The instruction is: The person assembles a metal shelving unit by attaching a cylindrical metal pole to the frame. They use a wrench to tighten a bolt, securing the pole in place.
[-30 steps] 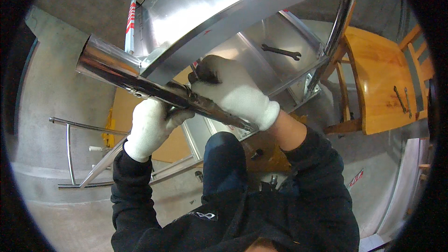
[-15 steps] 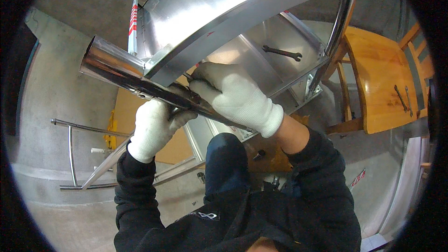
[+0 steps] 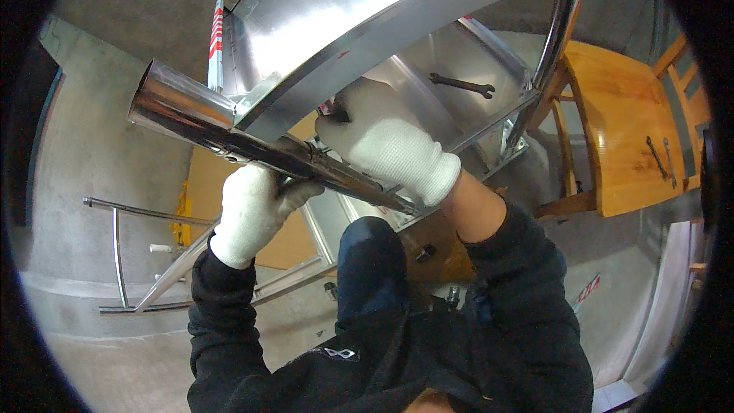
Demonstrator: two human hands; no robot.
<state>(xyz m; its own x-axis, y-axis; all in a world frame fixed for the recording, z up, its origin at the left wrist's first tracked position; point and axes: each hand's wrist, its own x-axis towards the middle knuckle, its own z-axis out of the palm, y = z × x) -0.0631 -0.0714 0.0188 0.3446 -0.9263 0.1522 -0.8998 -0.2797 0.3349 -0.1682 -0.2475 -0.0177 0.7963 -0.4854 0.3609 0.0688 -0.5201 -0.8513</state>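
A shiny metal tube slants from the left down to the right in front of me. My left hand, in a white work glove, is closed around the tube's underside, with the thumb along its lower edge. Just above the tube, my right hand, in a white glove with darkened fingers, has its fingers curled beside the curved metal rail. Whatever those fingers pinch is mostly hidden. A small bolt-like fitting shows on the tube between my hands. Beyond lies a dark open-end wrench on the sheet-metal panel.
A wooden chair on the right carries two more wrenches. A chrome rail frame lies to the left near a yellow object. Below the tube is a cardboard sheet, and small dark fittings rest by my knee.
My right hand has shifted slightly up and away from the tube, uncovering more of its right part. The left hand keeps its hold in the same place.
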